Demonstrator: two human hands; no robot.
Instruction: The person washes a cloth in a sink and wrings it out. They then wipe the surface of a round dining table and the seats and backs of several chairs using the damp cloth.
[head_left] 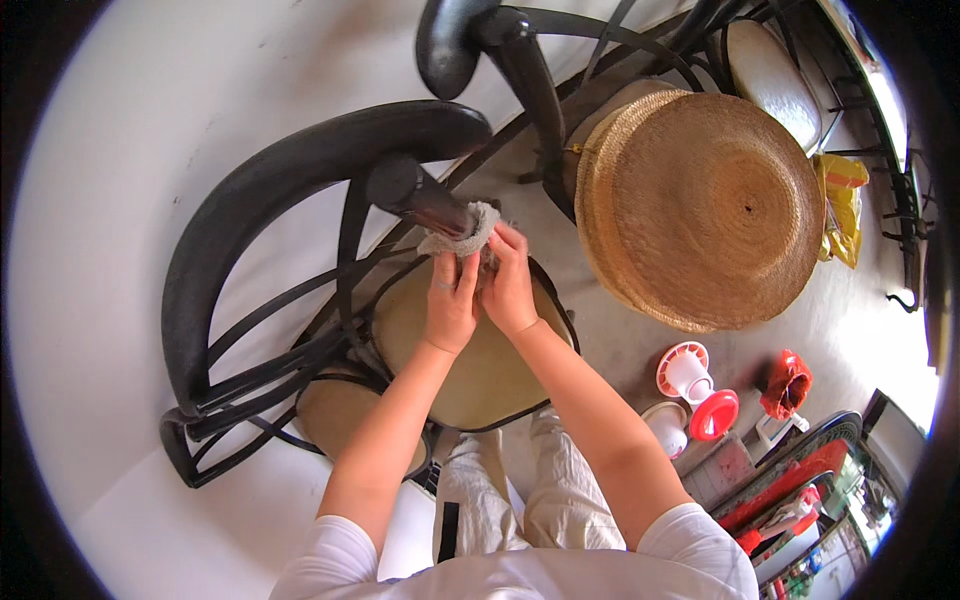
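Observation:
A grey cloth (pixel 482 222) is wrapped around the dark arm (pixel 425 198) of a black chair, near the middle of the view. My left hand (pixel 452 300) pinches the cloth from below, with the fingers pointing up. Close beside it, my right hand (pixel 508 285) grips the cloth's right side. Part of the chair arm is hidden under the cloth and fingers. The chair's curved black back rail (pixel 215 230) sweeps round to the left. Below my hands lies its tan seat (pixel 480 385) with a dark rim.
A large round woven straw hat (pixel 700 210) sits to the right, with a yellow bag (pixel 842 210) beyond it. Another black chair (pixel 525 75) stands at the top. Red-and-white plastic feeders (pixel 688 378) and a red bag (pixel 787 385) are on the floor at right. A white wall (pixel 90 300) borders the left.

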